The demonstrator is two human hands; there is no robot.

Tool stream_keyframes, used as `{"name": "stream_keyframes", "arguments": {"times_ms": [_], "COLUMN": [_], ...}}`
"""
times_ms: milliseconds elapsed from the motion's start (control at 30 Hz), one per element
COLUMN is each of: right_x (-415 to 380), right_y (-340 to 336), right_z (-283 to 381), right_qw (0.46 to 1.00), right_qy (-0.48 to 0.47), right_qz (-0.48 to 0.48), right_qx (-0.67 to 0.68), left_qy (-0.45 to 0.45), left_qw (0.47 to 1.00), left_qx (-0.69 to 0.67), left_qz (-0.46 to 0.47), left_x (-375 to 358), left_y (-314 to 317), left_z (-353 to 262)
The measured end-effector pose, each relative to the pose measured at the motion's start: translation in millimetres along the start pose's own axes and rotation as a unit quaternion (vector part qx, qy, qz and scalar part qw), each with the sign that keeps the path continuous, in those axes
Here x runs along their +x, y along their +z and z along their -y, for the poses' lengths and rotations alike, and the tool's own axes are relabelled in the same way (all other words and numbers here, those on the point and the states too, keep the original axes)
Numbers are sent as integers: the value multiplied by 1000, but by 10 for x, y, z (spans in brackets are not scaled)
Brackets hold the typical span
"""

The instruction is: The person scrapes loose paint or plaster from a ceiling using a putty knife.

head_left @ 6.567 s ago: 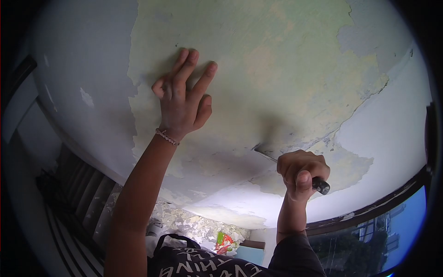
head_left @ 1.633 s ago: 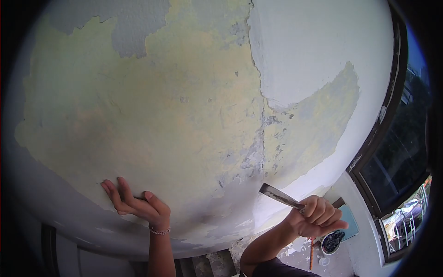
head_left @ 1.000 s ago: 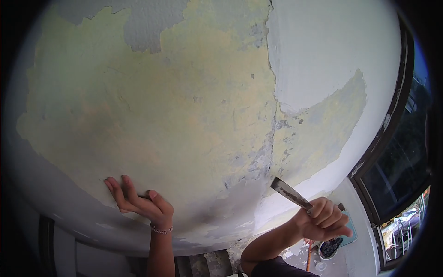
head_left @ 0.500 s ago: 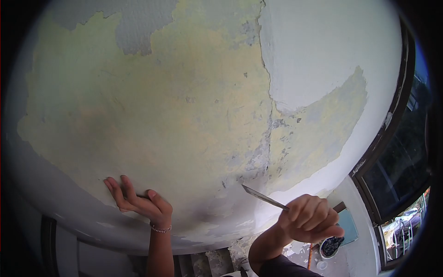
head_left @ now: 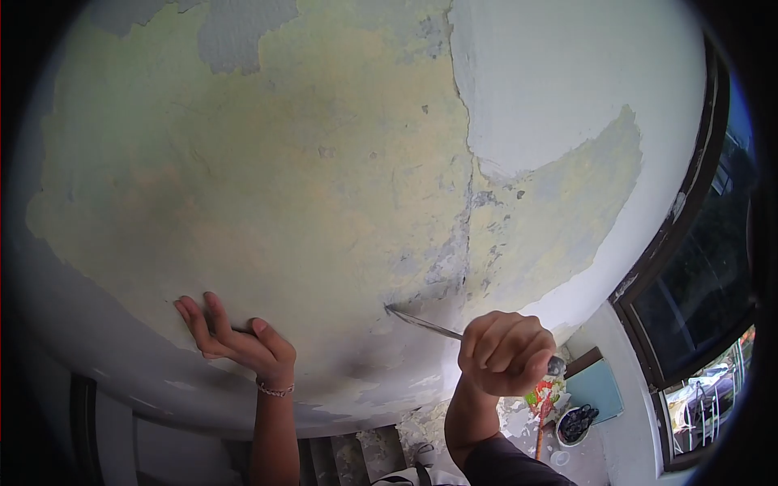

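My left hand rests with its fingers spread against the lower left of a wall with peeling paint; a bracelet is on the wrist. Right of centre, my right hand is wrapped round the handle of a thin metal scraping tool. The tool's blade points up and left, and its tip touches the wall near a grey, rough patch. A vertical crack runs down the wall above the blade. Yellowish and grey layers show where the white paint has come off.
Below are dark steps with paint flakes. At the lower right are a white bucket with dark contents, a light blue panel, a reddish stick and a small white lid. A dark-framed window stands at the right.
My right hand and the tool have moved left and slightly up along the wall. My left hand keeps its place on the wall, while the whole view has shifted a little.
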State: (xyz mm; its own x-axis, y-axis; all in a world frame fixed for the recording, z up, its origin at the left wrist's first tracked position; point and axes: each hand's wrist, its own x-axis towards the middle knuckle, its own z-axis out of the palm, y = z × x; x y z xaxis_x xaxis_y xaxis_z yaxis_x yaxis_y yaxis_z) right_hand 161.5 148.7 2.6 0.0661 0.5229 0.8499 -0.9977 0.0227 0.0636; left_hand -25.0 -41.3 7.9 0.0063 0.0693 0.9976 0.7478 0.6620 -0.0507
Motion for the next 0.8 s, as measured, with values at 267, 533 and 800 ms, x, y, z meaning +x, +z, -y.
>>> {"name": "stream_keyframes", "arguments": {"times_ms": [267,533,800], "right_x": [34,122,607], "right_y": [42,108,421], "right_z": [-117,40,457], "right_qw": [999,997,951], "right_qy": [36,46,70], "right_qz": [-9,61,301], "right_qx": [24,-17,29], "left_qy": [-9,10,1], "left_qw": [1000,1000,1000], "left_qx": [10,-2,1], "left_qz": [7,-7,-21], "left_x": [28,32,-5], "left_y": [-26,-5,-4], "left_z": [-18,21,37]}}
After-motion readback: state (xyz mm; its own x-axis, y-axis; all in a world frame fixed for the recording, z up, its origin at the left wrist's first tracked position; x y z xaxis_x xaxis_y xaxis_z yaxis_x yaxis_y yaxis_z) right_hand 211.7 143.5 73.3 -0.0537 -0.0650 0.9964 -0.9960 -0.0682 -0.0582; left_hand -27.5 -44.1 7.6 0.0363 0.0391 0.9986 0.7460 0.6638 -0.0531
